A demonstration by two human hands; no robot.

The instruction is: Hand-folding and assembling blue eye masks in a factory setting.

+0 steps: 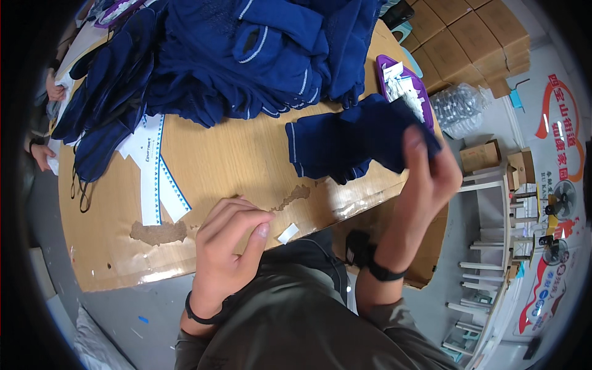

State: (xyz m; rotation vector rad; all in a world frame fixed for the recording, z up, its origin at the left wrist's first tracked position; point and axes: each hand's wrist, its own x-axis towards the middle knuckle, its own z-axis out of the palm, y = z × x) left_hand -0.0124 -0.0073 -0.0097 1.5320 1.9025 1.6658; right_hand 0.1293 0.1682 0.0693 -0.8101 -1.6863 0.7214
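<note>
The right hand (431, 169), at 3 o'clock, pinches a navy cloth item (385, 132) at 2 o'clock over the desk (213, 160); the left hand (228, 246), at 8 o'clock, loosely half-curled, empty.

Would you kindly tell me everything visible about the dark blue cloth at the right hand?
The dark blue cloth looks soft, with pale stitching along its left edge. It lies partly on the wooden table; its raised, blurred right end is in the right hand. Whether it is several pieces is unclear.
</note>
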